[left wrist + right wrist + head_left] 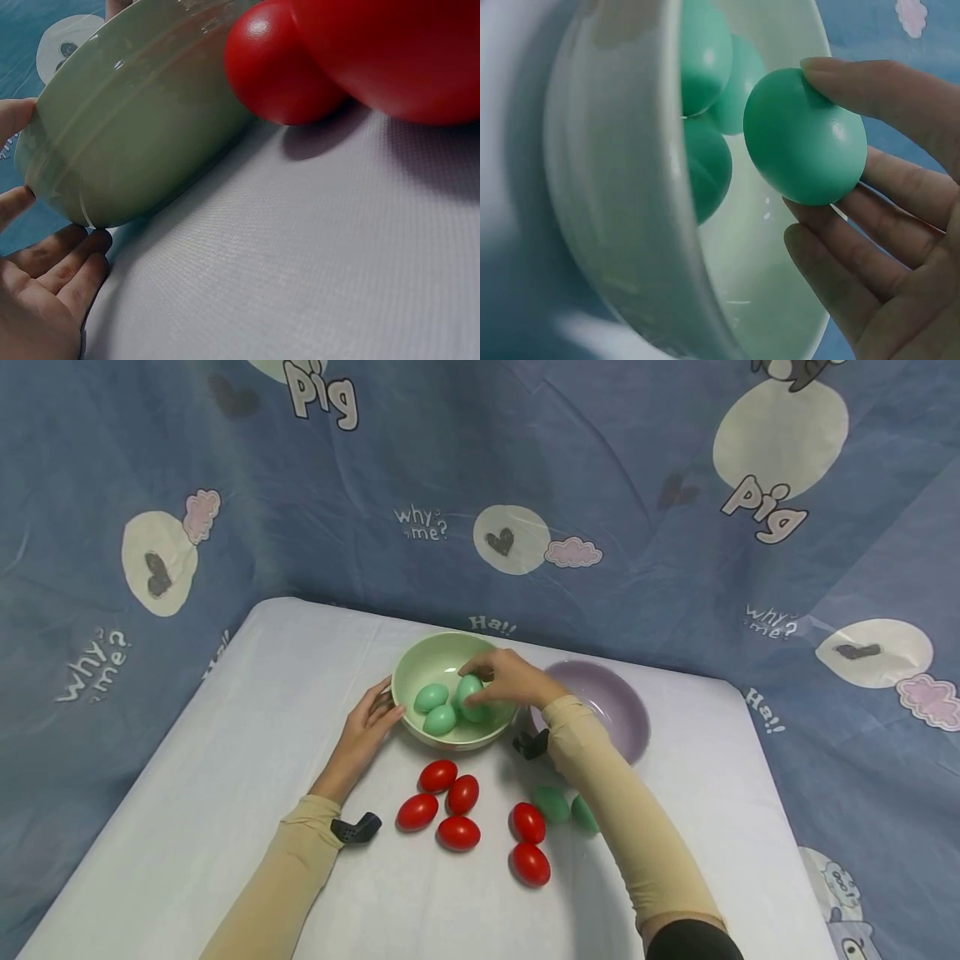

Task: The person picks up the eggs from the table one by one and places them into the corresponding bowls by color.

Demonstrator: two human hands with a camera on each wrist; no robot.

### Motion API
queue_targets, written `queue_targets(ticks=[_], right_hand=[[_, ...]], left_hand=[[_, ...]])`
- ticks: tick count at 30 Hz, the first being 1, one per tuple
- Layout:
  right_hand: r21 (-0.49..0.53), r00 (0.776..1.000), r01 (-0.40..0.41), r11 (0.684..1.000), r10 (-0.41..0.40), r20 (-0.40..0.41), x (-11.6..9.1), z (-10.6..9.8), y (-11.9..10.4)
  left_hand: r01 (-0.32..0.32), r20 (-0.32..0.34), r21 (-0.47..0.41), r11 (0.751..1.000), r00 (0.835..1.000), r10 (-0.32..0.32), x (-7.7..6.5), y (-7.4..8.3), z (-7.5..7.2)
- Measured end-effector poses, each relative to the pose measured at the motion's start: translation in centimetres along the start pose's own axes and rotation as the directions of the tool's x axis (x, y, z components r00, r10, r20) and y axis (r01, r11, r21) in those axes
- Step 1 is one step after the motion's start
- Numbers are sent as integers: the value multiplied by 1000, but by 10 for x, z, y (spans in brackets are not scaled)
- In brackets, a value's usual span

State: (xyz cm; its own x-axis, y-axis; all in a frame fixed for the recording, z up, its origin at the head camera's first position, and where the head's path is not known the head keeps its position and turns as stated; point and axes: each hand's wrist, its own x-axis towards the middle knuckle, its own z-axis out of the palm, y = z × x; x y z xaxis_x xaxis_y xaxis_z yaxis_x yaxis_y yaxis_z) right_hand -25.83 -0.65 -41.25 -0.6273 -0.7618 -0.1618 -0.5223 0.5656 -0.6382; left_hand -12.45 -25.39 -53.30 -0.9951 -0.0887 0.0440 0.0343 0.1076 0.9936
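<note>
a green egg (806, 139) is pinched between the thumb and fingers of the right hand (517, 677), just inside the mouth of the pale green bowl (417, 667). 3 more green eggs (440, 720) lie grouped in the bowl beside it; whether the held egg touches them i cannot tell. the left hand (367, 727) rests against the bowl's outer side with its fingers spread, not wrapped round it.

near the bowl, on the white table (187, 793), 4 red eggs (417, 812) sit in a loose cluster. to the right of these are 2 other red eggs (531, 864), with 2 loose green eggs (551, 805) next to them, 1 of them partly behind the right sleeve (622, 810). a purple bowl (630, 710) stands to the right of the green bowl, partly covered by the right arm. behind the table hangs a blue cloth (615, 602) printed with hearts, pink clouds and words.
</note>
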Motion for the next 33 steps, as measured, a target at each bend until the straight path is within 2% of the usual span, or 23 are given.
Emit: queue_targets(ticks=[12,22,33], right_hand=[[-59,997,-58,997,61,45,25,-1,0],[-70,994,-58,996,64,83,41,6,0],[-243,989,-45,969,78,125,50,12,-8]], left_hand=[[8,4,9,1000,1000,-8,0,1,0],[8,7,9,1000,1000,-8,-1,0,-1],[11,3,14,1000,1000,-11,-1,0,0]])
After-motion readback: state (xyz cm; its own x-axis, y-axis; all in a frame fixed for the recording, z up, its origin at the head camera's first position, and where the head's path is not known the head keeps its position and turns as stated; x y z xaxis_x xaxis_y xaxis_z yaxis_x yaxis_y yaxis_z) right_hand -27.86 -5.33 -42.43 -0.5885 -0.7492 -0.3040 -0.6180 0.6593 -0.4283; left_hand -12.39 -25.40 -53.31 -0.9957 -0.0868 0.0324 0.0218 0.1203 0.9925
